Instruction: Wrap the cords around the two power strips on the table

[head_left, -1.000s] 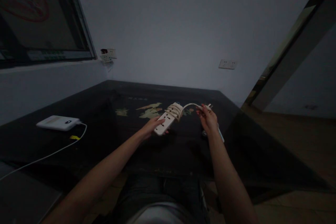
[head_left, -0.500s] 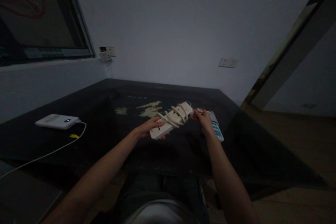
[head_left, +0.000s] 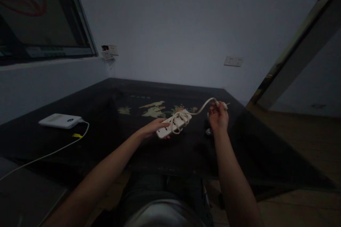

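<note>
Power strip (head_left: 162, 133), white and oblong, is over the smooth dark counter (head_left: 103, 124), its near end clamped in the left hand (head_left: 156, 126). Right of the strip, the right hand (head_left: 220, 117) grips the pale, loosely looped cord (head_left: 204, 106) at its plug (head_left: 225, 106).

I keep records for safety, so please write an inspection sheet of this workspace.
Surface: dark table, bird-and-flower picture on it.
Things in hand: white power strip, loops of its cord across it.
Clutter: white device, yellow scrap; small round object near right hand, unclear.
Hands: left hand holds the power strip; right hand holds the cord's plug end.
Cables: cord arches to right hand; thin cable leaves white device leftward.
Surroundings: wall socket, window; corner socket looks loose.
</note>
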`<state>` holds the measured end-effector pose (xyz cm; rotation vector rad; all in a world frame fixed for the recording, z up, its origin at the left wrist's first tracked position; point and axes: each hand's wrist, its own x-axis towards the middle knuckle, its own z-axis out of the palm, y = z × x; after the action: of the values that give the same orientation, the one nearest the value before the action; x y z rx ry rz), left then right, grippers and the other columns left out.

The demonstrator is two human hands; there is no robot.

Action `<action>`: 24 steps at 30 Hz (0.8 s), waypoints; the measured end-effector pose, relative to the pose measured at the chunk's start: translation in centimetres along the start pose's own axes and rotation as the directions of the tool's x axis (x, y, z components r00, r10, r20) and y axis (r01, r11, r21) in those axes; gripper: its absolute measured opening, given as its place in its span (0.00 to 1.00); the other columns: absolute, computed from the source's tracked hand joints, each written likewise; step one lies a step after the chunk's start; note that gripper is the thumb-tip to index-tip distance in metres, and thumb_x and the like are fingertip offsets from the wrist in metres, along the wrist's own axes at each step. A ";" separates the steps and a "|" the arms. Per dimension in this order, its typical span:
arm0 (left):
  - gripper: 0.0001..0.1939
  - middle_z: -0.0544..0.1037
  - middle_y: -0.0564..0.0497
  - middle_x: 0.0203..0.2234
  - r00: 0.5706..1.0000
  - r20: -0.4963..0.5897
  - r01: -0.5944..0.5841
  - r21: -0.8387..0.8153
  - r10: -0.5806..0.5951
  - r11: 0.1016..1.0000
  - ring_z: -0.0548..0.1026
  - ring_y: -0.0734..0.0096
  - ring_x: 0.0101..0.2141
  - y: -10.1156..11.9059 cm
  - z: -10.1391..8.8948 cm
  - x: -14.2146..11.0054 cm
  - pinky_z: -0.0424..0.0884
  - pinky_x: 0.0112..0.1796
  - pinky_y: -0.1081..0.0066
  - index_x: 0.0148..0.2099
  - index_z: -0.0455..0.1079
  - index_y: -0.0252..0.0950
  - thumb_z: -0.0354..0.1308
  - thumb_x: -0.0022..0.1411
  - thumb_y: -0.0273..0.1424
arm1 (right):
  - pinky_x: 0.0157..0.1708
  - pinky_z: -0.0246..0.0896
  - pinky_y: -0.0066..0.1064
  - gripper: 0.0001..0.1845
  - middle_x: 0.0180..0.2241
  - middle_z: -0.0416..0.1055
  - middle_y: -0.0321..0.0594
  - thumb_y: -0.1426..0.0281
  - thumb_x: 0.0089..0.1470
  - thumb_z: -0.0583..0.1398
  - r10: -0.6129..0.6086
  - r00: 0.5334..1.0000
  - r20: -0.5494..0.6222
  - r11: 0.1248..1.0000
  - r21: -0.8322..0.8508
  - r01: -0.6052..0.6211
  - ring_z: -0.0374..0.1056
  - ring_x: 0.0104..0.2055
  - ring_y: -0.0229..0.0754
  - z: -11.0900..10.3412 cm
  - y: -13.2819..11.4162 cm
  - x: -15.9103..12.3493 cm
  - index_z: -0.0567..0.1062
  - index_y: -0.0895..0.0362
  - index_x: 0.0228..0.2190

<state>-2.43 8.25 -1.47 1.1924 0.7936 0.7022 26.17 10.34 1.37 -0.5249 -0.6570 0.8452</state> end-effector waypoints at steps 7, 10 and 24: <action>0.14 0.79 0.43 0.28 0.951 -0.266 -0.201 -0.148 0.156 0.968 0.79 0.63 0.23 0.6 -0.6 0.9 0.74 0.23 0.70 0.47 0.66 0.30 0.57 0.61 0.31 | 0.22 0.62 0.22 0.16 0.26 0.73 0.30 0.64 0.42 0.67 -0.088 0.992 -0.086 0.994 -0.068 0.082 0.69 0.23 0.31 -0.7 0.1 0.6 0.69 0.56 0.30; 0.14 0.80 0.43 0.29 0.915 -0.343 -0.288 -0.187 0.212 0.939 0.79 0.64 0.24 0.9 -0.7 0.8 0.75 0.24 0.70 0.49 0.65 0.29 0.55 0.62 0.30 | 0.19 0.60 0.22 0.18 0.23 0.73 0.29 0.64 0.40 0.68 -0.159 0.982 -0.106 0.979 -0.146 0.142 0.66 0.18 0.30 -0.7 0.2 0.7 0.67 0.56 0.30; 0.22 0.80 0.42 0.29 0.935 -0.237 -0.313 -0.197 0.265 0.929 0.79 0.63 0.23 1.5 -0.2 -0.2 0.75 0.23 0.69 0.53 0.61 0.30 0.58 0.59 0.34 | 0.15 0.55 0.23 0.18 0.23 0.70 0.28 0.65 0.44 0.65 -0.361 0.932 -0.021 0.821 -0.481 0.307 0.62 0.15 0.32 -0.8 1.0 0.2 0.65 0.55 0.37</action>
<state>-2.81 8.52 0.00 1.0429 0.6881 1.1487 26.27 10.92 0.25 -0.8613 -0.8282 0.3099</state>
